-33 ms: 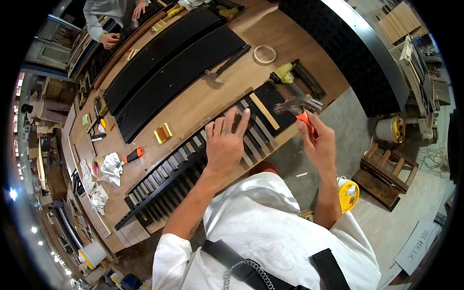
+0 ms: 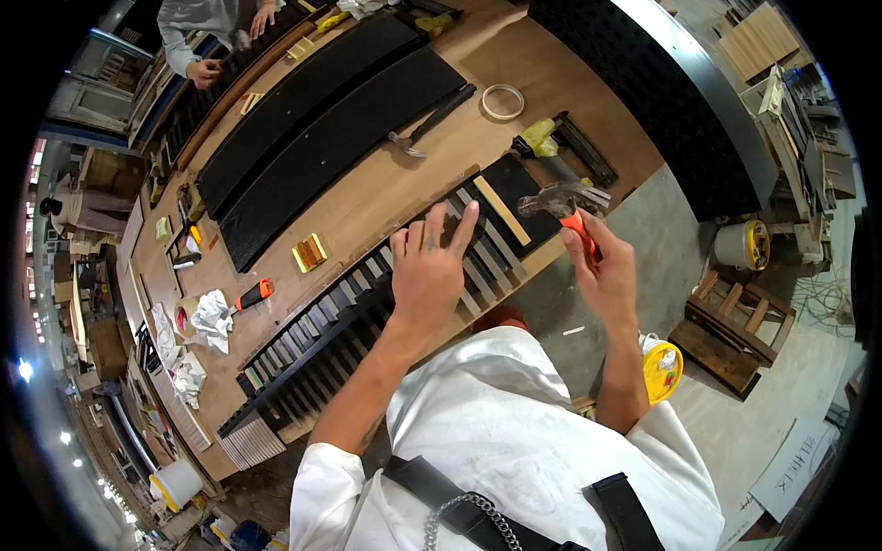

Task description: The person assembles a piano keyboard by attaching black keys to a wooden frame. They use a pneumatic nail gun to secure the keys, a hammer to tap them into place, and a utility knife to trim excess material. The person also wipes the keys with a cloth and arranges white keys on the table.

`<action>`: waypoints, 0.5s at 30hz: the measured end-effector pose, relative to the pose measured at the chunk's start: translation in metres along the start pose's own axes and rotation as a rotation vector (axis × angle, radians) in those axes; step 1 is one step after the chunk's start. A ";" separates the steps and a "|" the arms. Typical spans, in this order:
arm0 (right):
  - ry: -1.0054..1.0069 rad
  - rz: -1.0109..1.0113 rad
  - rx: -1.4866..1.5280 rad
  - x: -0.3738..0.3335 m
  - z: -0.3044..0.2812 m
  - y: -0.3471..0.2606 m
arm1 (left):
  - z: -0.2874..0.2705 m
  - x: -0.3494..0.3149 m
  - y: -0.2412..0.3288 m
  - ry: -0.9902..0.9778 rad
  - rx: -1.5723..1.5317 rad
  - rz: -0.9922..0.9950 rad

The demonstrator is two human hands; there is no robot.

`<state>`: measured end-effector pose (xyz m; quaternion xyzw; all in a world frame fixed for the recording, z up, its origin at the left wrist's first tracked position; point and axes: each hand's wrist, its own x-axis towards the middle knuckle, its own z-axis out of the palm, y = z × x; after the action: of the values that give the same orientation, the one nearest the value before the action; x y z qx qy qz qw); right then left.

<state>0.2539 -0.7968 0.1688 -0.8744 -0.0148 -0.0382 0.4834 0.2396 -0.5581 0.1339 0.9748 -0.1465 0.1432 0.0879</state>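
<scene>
My right hand (image 2: 604,266) is closed round the orange handle of a claw hammer (image 2: 559,198). The hammer's metal head is raised beside the right end of a long black slatted panel (image 2: 317,342). Over that panel lies my left hand (image 2: 428,275), fingers stretched out and apart, holding nothing that I can see. Its fingertips are at the grey slats (image 2: 496,250); the contact beneath them is hidden. A pale wooden strip (image 2: 503,210) lies across the panel's dark end, between my left hand and the hammer.
Two curved black boards (image 2: 340,151) lie farther back, with a second hammer (image 2: 409,144) at their edge. A tape roll (image 2: 503,103) and a nail-gun-like tool (image 2: 542,138) sit far right. An orange-handled tool (image 2: 254,294) and crumpled paper (image 2: 213,320) are left. A co-worker's hand (image 2: 204,72) works beyond.
The hammer head has shifted very slightly left. Across the table, the co-worker's nearer hand has moved a little up and left. My left hand stays almost in place.
</scene>
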 end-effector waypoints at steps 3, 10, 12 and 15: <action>-0.014 0.051 0.091 0.003 0.009 0.005 | 0.000 0.007 0.002 -0.062 -0.036 -0.020; -0.491 0.654 0.958 0.027 0.070 0.055 | 0.007 0.012 -0.005 0.039 -0.260 -0.054; -0.505 0.695 1.070 0.032 0.094 0.057 | 0.001 0.014 -0.003 -0.002 -0.336 -0.158; -0.392 0.782 1.037 0.021 0.092 0.039 | -0.004 0.008 -0.004 -0.180 -0.361 -0.123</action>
<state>0.2822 -0.7399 0.0884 -0.4614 0.1989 0.3106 0.8069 0.2473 -0.5555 0.1392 0.9592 -0.1171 0.0211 0.2564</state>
